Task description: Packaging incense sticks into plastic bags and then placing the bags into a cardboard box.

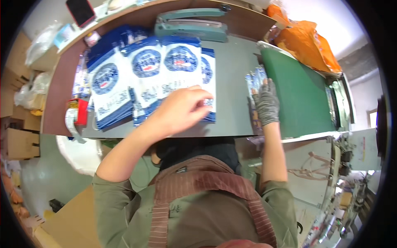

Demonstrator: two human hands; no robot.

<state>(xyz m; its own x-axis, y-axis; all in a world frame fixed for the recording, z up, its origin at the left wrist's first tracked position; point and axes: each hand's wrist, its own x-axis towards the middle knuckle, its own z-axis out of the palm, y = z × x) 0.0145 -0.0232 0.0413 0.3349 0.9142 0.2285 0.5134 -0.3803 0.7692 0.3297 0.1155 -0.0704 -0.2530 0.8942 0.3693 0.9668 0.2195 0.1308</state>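
Note:
My left hand (184, 108), bare, hovers over the right part of a spread of blue-and-white printed pouches (147, 74). Its fingers curl, with a gap between thumb and forefinger, and nothing shows between them. In a grey knitted glove, my right hand (267, 102) lies along a row of slim, shiny packets (250, 82) at the right of the grey tabletop (233, 78). Its fingers point away from me, stretched out. The palm hides part of the packets. The pouches lie in overlapping stacks, their blue ends away from me.
A teal bag sealer (191, 25) stands at the back of the table. Right of my gloved hand is a green belt surface (295, 95), with an orange bag (306, 43) beyond it. A red tape dispenser (78, 112) sits at the left edge. Cardboard boxes (20, 138) stand farther left.

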